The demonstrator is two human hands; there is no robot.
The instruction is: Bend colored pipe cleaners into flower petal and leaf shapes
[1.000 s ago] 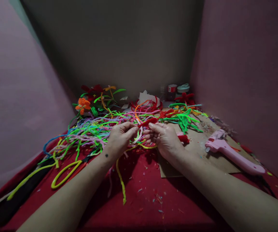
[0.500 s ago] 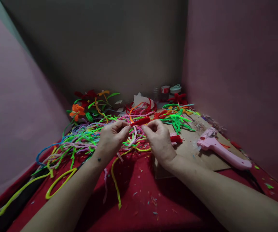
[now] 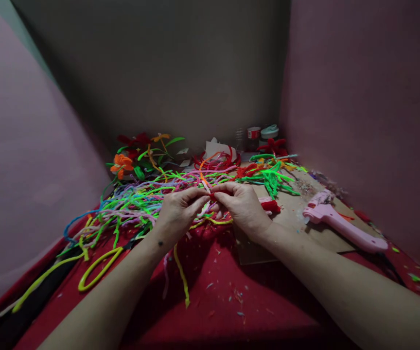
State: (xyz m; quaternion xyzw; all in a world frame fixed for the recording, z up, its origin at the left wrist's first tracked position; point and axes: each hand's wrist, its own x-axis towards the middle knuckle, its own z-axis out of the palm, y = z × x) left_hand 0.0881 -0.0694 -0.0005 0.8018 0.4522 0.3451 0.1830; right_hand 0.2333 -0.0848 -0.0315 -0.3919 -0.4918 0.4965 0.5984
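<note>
My left hand [image 3: 181, 209] and my right hand [image 3: 244, 208] meet over the table, thumbs and fingers pinched at a short red pipe cleaner piece [image 3: 216, 195]. Only a little of its fuzzy red surface shows; the fingers hide the rest. Both hands are closed on it, fingertips almost touching. Behind and left of them spreads a tangled heap of pipe cleaners [image 3: 131, 201] in green, lilac, pink, blue and yellow. A bundle of red pipe cleaner pieces [image 3: 271, 207] lies just beyond my right wrist, on a cardboard sheet [image 3: 293, 233].
A pink glue gun [image 3: 344, 226] rests on the cardboard at right. Yellow-handled scissors [image 3: 98, 270] lie at left. Orange pipe cleaner flowers [image 3: 122, 166], green pieces [image 3: 272, 180] and a lidded bottle [image 3: 269, 132] are farther back. Scraps dot the red cloth [image 3: 213, 311].
My fingertips have come closer together, and the red piece, earlier showing lengthwise between them, is now mostly covered. The whole view has shifted slightly, with things appearing farther right.
</note>
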